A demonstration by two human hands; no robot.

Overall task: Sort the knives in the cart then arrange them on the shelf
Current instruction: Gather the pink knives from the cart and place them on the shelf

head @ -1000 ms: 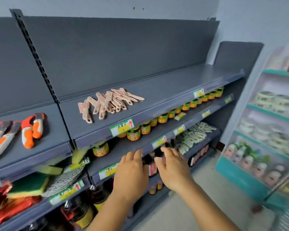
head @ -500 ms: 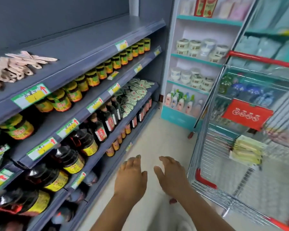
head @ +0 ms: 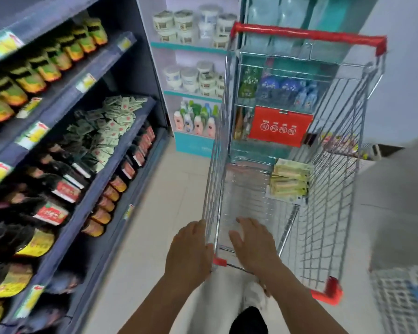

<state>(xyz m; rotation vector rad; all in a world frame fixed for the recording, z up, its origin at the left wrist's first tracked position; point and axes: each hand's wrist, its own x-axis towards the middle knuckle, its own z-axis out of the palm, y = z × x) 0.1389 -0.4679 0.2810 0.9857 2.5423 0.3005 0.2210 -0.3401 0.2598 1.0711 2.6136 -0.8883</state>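
Observation:
A wire shopping cart (head: 333,179) with a red handle stands on the floor in front of me, to the right of the grey shelf unit (head: 87,189). A stack of pale yellow-green packs (head: 290,179) lies inside it by the right wall; the blur hides what they hold. My left hand (head: 188,254) hovers at the cart's near left corner, fingers relaxed and empty. My right hand (head: 251,244) reaches over the near rim into the basket, fingers spread, holding nothing. No knife shows clearly in this view.
The grey shelves on the left carry jars, dark bottles and green sachets. A white and teal shelf (head: 193,75) with tubs and bottles stands behind the cart. A red sign (head: 279,126) hangs on the cart's far wall. Pale floor lies between shelf and cart.
My view has swung right and down from the knife shelf to the cart. Both empty hands have moved from the shelf front to the cart's near rim.

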